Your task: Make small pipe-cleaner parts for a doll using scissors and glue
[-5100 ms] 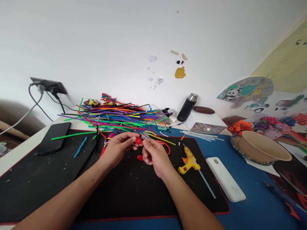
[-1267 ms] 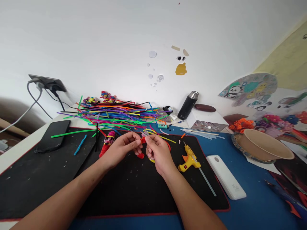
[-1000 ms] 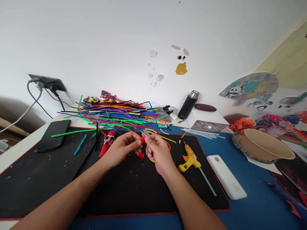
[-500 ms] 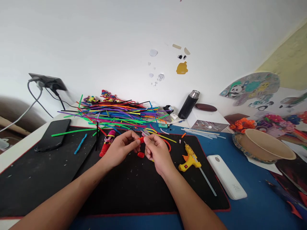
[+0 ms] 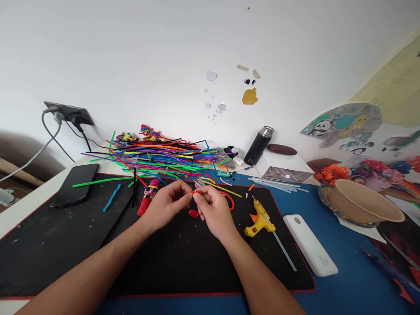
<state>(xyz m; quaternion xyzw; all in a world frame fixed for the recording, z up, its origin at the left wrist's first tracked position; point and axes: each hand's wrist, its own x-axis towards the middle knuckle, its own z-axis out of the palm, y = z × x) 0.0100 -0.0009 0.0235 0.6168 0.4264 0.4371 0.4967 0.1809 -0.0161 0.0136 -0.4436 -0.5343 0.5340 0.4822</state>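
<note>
My left hand [image 5: 166,204] and my right hand [image 5: 213,211] meet above the black mat [image 5: 65,245], fingers pinched together on a small red pipe-cleaner piece [image 5: 196,191] held between them. Another small red coiled piece [image 5: 193,213] lies on the mat just below the hands. A curved red pipe cleaner [image 5: 229,199] lies right of my right hand. A red and pink wrapped figure [image 5: 148,197] rests on the mat left of my left hand.
A heap of coloured pipe cleaners [image 5: 157,158] lies behind the hands. A yellow glue gun [image 5: 260,218], white power bank [image 5: 310,244] and paper bowl [image 5: 359,201] are to the right. A phone [image 5: 75,184] and blue stick [image 5: 111,197] lie left. A black flask [image 5: 258,145] stands at the back.
Both hands have stayed together, working the small red piece between the fingertips. The view has shifted down slightly. Nothing else on the desk has moved.
</note>
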